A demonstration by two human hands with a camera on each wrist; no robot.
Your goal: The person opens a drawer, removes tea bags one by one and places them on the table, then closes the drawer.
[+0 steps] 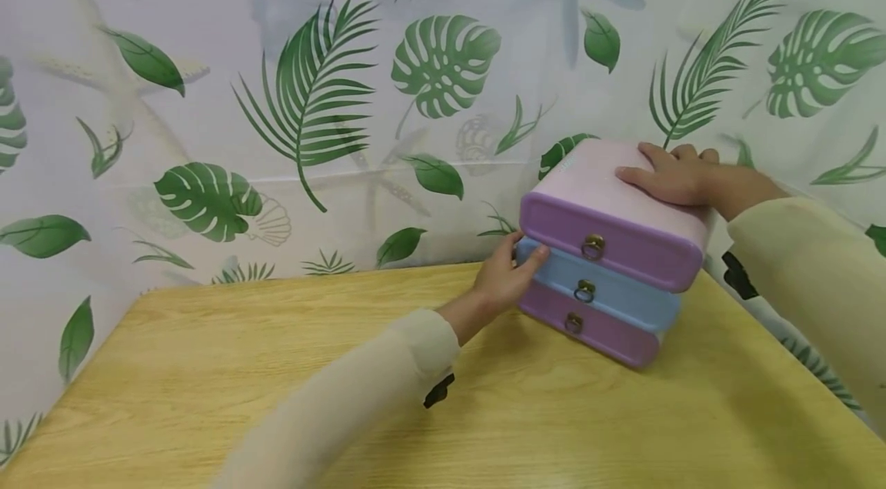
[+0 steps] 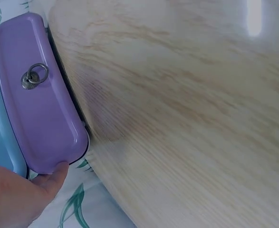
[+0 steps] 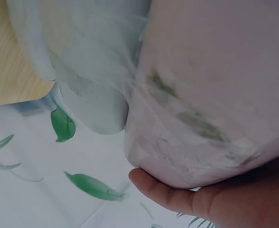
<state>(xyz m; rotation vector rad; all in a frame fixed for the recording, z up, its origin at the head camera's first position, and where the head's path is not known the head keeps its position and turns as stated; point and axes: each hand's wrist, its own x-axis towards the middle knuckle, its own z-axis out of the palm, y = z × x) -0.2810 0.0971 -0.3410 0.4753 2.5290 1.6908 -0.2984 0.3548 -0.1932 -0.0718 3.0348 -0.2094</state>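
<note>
A small three-tier drawer box [image 1: 623,181] stands at the right of the table, its front turned toward me. The top is pale pink; the drawer fronts are purple, light blue and purple, each with a metal ring pull [image 1: 593,246]. My left hand [image 1: 505,277] grips the left side at the blue drawer [image 1: 609,285], thumb across its front edge. In the left wrist view, a fingertip touches the end of the lower purple drawer [image 2: 44,118]. My right hand [image 1: 681,174] holds the top at its right rear. In the right wrist view, a digit bends along the pink edge, beside scuffed clear tape [image 3: 191,123].
The wood-grain table [image 1: 277,350] spreads left and forward of the box. Close behind hangs a white cloth [image 1: 332,189] printed with green leaves. The table's right edge [image 1: 782,339] runs near my right forearm.
</note>
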